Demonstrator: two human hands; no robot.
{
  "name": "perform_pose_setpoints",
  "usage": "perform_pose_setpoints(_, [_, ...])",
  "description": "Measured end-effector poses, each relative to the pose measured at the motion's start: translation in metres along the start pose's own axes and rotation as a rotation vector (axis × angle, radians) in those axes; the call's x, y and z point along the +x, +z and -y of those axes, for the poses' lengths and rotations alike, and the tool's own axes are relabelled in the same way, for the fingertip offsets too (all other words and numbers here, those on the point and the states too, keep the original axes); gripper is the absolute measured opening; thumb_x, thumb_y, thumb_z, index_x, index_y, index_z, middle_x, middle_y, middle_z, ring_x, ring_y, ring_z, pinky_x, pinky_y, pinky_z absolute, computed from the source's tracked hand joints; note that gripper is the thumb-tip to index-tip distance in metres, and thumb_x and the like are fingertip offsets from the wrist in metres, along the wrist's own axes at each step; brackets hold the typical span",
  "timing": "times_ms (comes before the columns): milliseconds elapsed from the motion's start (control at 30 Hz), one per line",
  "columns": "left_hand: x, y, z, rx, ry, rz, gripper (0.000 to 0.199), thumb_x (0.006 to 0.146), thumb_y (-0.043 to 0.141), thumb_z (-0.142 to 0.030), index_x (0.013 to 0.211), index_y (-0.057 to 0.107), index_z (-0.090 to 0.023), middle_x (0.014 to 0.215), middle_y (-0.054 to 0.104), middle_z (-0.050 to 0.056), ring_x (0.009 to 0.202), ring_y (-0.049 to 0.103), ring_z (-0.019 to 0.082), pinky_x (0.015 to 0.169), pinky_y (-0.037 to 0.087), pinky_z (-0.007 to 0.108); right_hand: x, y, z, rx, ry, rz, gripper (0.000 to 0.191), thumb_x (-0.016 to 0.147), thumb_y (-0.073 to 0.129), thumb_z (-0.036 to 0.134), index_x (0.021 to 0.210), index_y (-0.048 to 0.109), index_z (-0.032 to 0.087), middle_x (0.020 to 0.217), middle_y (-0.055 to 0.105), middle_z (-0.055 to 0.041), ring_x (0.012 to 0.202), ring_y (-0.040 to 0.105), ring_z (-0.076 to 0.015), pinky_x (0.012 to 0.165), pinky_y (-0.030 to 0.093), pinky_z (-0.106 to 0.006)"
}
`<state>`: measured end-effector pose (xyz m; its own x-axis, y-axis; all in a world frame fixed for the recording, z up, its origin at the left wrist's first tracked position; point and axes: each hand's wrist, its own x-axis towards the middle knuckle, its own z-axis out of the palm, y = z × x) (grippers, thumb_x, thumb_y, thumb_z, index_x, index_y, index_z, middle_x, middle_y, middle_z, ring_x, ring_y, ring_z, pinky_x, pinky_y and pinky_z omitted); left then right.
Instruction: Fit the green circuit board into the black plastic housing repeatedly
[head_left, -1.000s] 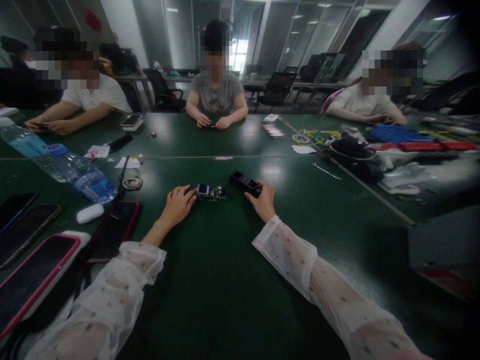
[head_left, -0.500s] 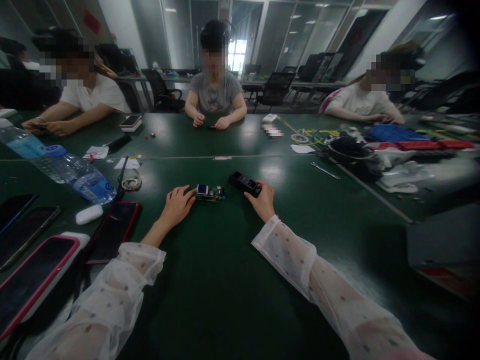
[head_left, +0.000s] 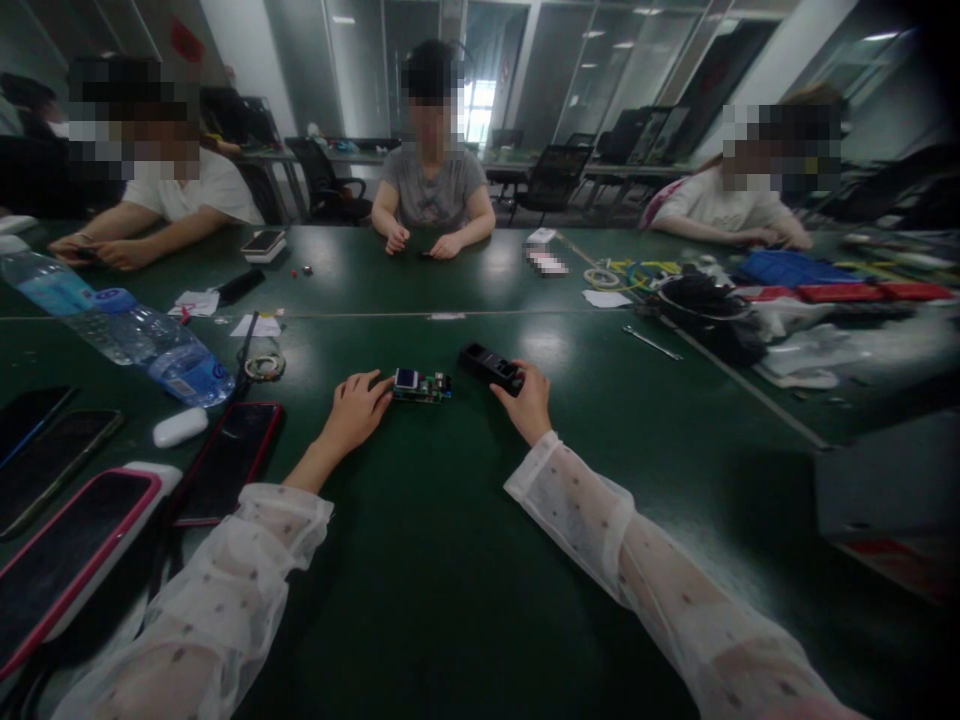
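A small green circuit board (head_left: 431, 388) with a little square screen lies on the dark green table (head_left: 420, 580) in front of me. My left hand (head_left: 357, 412) has its thumb and fingers closed on the board's left end. Just right of the board is a black plastic casing (head_left: 486, 364) with rectangular cut-outs, set at a slant. Its near right end is between the thumb and fingers of my right hand (head_left: 528, 402). Board and casing are apart, with a narrow gap between them.
Phones (head_left: 229, 460), a white earbud case (head_left: 180, 427) and water bottles (head_left: 161, 345) crowd the left. On the right are a wrench (head_left: 652, 342), cables, plastic bags and a grey box (head_left: 889, 490). Three people sit across the table, one opposite me (head_left: 431, 190).
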<state>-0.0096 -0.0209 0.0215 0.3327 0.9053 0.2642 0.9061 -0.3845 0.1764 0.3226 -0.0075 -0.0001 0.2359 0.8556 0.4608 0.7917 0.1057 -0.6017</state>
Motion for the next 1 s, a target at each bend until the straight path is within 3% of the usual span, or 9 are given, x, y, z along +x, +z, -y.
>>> perform_pose_setpoints(300, [-0.001, -0.002, -0.001, -0.004, -0.004, 0.0, 0.044, 0.102, 0.031, -0.043, 0.138, 0.051, -0.028, 0.145, 0.049, 0.01, 0.134, 0.04, 0.029, 0.106, 0.038, 0.055, 0.0, -0.002, 0.002, 0.031, -0.026, 0.032, 0.047, 0.081, 0.067, 0.037, 0.122, 0.053, 0.018, 0.106, 0.062, -0.0133, 0.101, 0.052, -0.0321, 0.09, 0.043, -0.047])
perform_pose_setpoints(467, [-0.001, -0.001, -0.001, -0.007, -0.005, -0.007, 0.046, 0.102, 0.031, -0.042, 0.142, 0.047, -0.026, 0.146, 0.048, 0.011, 0.134, 0.04, 0.029, 0.106, 0.038, 0.053, 0.0, -0.002, 0.004, 0.067, -0.058, -0.027, 0.048, 0.082, 0.066, 0.036, 0.124, 0.053, 0.016, 0.11, 0.062, -0.0141, 0.104, 0.052, -0.0315, 0.092, 0.045, -0.048])
perform_pose_setpoints(733, [-0.003, -0.006, -0.013, 0.081, 0.031, -0.185, 0.048, 0.1, 0.036, -0.028, 0.146, 0.04, -0.016, 0.149, 0.044, 0.016, 0.135, 0.039, 0.031, 0.109, 0.034, 0.051, -0.01, -0.003, 0.031, 0.193, -0.285, -0.099, 0.053, 0.089, 0.062, 0.037, 0.136, 0.045, 0.018, 0.12, 0.056, -0.0142, 0.112, 0.05, -0.0305, 0.098, 0.046, -0.052])
perform_pose_setpoints(1000, [-0.006, -0.014, -0.019, 0.061, 0.099, -0.325, 0.052, 0.097, 0.031, -0.015, 0.149, 0.036, -0.018, 0.15, 0.043, 0.014, 0.136, 0.039, 0.029, 0.109, 0.033, 0.049, -0.022, 0.011, 0.068, 0.305, -0.434, 0.086, 0.056, 0.09, 0.063, 0.034, 0.141, 0.041, 0.027, 0.124, 0.056, -0.0111, 0.116, 0.05, -0.031, 0.097, 0.049, -0.053])
